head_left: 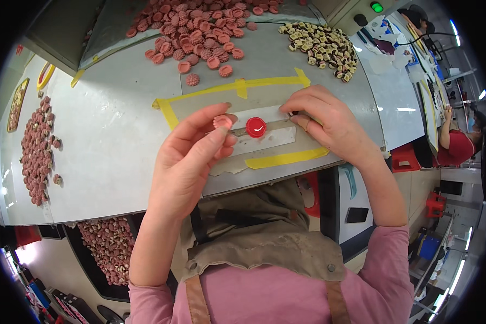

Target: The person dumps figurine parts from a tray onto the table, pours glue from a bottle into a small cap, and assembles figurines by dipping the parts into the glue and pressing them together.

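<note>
The left hand (184, 148) is pinching a pink cup (222, 122) between closed fingers; the right hand (335, 125) is pinching a small dark item (292, 114). Between them, a red cap (256, 127) is lying inside yellow tape (286, 158), near the worktop (110, 146) edge; leftward, bare surface is extending.

Counting one red disc (256, 127) between two hands (184, 148), one pink cup (222, 122) in the left. Heaps: two (208, 40) beyond them, one leftward.

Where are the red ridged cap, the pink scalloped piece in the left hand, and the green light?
Red ridged cap (256, 127): head view, its top face.
Pink scalloped piece (222, 122): head view, its hollow.
Green light (377, 7): head view, its centre.
</note>
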Demonstrator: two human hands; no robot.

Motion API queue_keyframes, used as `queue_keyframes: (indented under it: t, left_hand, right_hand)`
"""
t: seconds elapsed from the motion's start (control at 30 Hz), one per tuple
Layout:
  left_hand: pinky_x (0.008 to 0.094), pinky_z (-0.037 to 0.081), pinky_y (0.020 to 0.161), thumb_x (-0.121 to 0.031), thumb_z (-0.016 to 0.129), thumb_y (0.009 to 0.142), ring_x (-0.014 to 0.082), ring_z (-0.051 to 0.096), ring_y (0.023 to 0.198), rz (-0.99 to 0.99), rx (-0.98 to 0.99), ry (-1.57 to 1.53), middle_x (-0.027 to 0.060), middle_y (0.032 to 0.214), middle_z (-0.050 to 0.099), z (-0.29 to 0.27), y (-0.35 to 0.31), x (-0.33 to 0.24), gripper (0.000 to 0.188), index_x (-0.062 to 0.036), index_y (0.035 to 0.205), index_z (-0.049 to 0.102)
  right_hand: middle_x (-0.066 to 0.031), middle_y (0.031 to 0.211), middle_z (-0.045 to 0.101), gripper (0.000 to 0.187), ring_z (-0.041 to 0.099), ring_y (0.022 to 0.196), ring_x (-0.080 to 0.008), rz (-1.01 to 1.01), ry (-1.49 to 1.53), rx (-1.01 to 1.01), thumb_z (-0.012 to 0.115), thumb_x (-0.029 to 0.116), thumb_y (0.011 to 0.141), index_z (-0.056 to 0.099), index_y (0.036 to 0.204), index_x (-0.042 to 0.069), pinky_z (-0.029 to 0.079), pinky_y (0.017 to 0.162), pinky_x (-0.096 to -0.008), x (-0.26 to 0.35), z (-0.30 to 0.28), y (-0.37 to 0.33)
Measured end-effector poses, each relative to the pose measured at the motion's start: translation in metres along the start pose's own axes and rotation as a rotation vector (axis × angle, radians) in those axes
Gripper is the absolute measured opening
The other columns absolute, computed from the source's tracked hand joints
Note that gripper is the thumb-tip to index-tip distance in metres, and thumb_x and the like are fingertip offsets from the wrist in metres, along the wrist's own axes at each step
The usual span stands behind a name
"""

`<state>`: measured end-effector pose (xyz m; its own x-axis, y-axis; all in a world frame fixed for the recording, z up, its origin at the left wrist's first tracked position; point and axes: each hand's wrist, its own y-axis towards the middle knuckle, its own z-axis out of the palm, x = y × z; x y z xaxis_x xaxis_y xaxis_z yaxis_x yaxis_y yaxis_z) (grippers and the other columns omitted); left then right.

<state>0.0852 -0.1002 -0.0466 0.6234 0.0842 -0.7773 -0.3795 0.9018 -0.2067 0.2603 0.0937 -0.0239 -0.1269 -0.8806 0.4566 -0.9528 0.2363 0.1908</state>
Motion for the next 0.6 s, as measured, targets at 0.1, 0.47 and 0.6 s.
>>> queue_keyframes:
  t: [0.1, 0.47, 0.6]
  left_hand:
    - [0.0255, 0.047, 0.089, -0.010, 0.060, 0.093, 0.0122, 0.059, 0.100, 0.010, 0.015, 0.052, 0.0043, 0.114, 0.058, -0.005, 0.000, 0.005, 0.038, -0.0007, 0.128, 0.052]
    - [0.0229, 0.049, 0.083, -0.014, 0.056, 0.096, 0.0098, 0.060, 0.092, 0.043, 0.016, -0.070, 0.0064, 0.114, 0.060, -0.021, -0.010, 0.010, 0.035, -0.0010, 0.128, 0.052]
    - [0.0235, 0.049, 0.083, -0.015, 0.054, 0.097, 0.0099, 0.060, 0.092, 0.021, -0.002, -0.041, 0.0059, 0.114, 0.060, -0.022, -0.011, 0.008, 0.035, -0.0012, 0.129, 0.051]
  right_hand:
    - [-0.0096, 0.098, 0.062, 0.023, 0.059, 0.094, -0.0283, -0.043, 0.003, 0.017, 0.063, -0.002, 0.079, 0.063, 0.101, 0.004, 0.047, 0.083, -0.0368, 0.003, 0.006, 0.005]
    - [-0.0093, 0.110, 0.061, 0.031, 0.059, 0.100, -0.0220, 0.211, 0.304, 0.005, 0.060, -0.006, 0.080, 0.059, 0.109, 0.004, 0.046, 0.086, -0.0317, 0.013, 0.025, -0.002]
    - [-0.0099, 0.106, 0.059, 0.029, 0.058, 0.094, -0.0205, 0.162, 0.025, -0.105, 0.064, 0.000, 0.081, 0.058, 0.109, 0.003, 0.045, 0.080, -0.0290, 0.023, 0.025, -0.001]
